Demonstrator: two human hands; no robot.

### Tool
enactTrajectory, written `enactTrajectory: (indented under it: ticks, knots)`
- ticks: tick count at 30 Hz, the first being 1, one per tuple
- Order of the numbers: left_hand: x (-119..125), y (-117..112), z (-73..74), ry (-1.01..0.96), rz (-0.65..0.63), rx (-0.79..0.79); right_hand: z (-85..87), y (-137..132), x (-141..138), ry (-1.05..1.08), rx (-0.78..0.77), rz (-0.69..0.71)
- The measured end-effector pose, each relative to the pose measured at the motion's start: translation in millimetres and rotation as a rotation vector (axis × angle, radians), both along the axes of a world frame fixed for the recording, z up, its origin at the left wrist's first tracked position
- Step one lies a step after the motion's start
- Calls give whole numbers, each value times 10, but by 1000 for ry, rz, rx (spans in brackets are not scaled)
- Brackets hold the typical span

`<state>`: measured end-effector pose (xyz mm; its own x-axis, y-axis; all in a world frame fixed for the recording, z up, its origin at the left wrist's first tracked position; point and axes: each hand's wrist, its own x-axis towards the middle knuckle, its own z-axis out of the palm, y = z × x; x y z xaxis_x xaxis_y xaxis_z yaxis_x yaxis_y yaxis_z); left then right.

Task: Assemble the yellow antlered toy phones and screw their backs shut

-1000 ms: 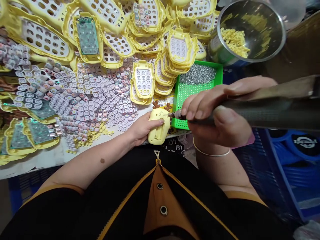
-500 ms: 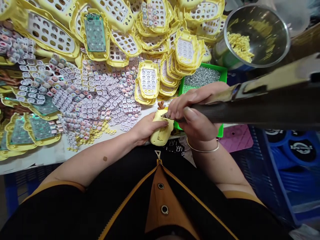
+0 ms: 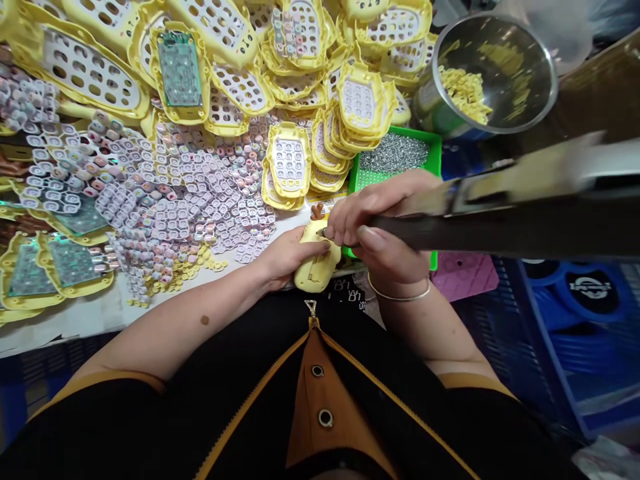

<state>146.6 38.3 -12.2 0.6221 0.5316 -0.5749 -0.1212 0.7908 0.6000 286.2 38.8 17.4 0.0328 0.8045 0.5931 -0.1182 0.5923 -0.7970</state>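
Note:
My left hand (image 3: 287, 257) grips a small yellow toy phone (image 3: 315, 263) with brown antlers, back side up, at the table's near edge. My right hand (image 3: 385, 223) is wrapped round a dark electric screwdriver (image 3: 500, 223) whose tip rests on the upper part of the toy's back. The screwdriver's body stretches right across the view and is blurred. Just behind my right hand lies a green tray (image 3: 435, 143) with a heap of small metal screws (image 3: 395, 152).
Stacks of yellow phone shells (image 3: 357, 107) and loose rubber keypads (image 3: 200, 193) cover the table. Shells with green circuit boards (image 3: 179, 70) lie at the left and back. A steel bowl (image 3: 493, 67) with small yellow parts stands back right. Blue crates (image 3: 575, 320) sit at the right.
My right hand and the screwdriver moved left from the green tray onto the toy's back. The left hand kept hold of the toy.

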Motion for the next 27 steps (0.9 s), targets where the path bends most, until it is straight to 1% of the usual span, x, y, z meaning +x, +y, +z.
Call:
enactTrajectory:
  ticks: [2,3,6,7,9,12,15,20,27]
  knots:
    - [-1,9,10,13,3,-24,65,-20,80,58,114,-43]
    - [-2,14,14,16,8,-34,82,-20,136,80,164,-88]
    - [-3,27,19,16,17,-38,42,7,323,52,113,-280]
    - [-2,30,19,16,21,-34,2,22,378,54,95,-327]
    - [3,36,18,16,33,-25,-95,51,459,77,70,-375]
    - [15,41,17,4,86,-7,-221,87,514,104,61,-371]
    - [28,45,16,-9,118,-12,-283,116,525,100,58,-378]
    - [28,47,9,-27,110,-21,-297,130,524,60,24,-415]
    - [23,34,-2,-38,156,-32,-317,113,521,68,6,-386]
